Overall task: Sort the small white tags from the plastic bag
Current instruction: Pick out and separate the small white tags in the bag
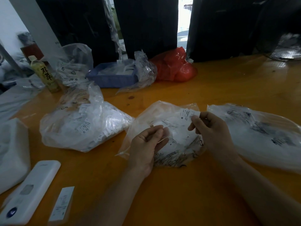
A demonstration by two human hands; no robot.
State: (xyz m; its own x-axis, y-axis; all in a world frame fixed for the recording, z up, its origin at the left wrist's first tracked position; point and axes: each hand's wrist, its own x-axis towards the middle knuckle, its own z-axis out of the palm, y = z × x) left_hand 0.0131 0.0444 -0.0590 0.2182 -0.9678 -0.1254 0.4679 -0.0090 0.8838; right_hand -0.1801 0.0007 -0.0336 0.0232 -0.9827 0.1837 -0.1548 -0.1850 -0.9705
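A clear plastic bag point(164, 111) lies open in the middle of the orange table, with small white tags point(175, 141) loose inside it. My right hand point(211, 129) pinches one white tag point(187, 114) marked M, lifted above the bag's far edge. My left hand point(146, 144) rests over the bag's near left side, fingers curled and pinching the bag's film. A fuller bag of white tags point(84, 126) sits to the left. Another clear bag point(260, 136) with dark printing lies to the right.
At the back stand a blue tray point(112, 79), a red plastic bag point(175, 66), crumpled clear bags point(73, 62) and a drink bottle point(44, 74). A white remote-like device point(27, 193) and a white strip point(62, 204) lie near left. A fan point(288, 46) stands far right.
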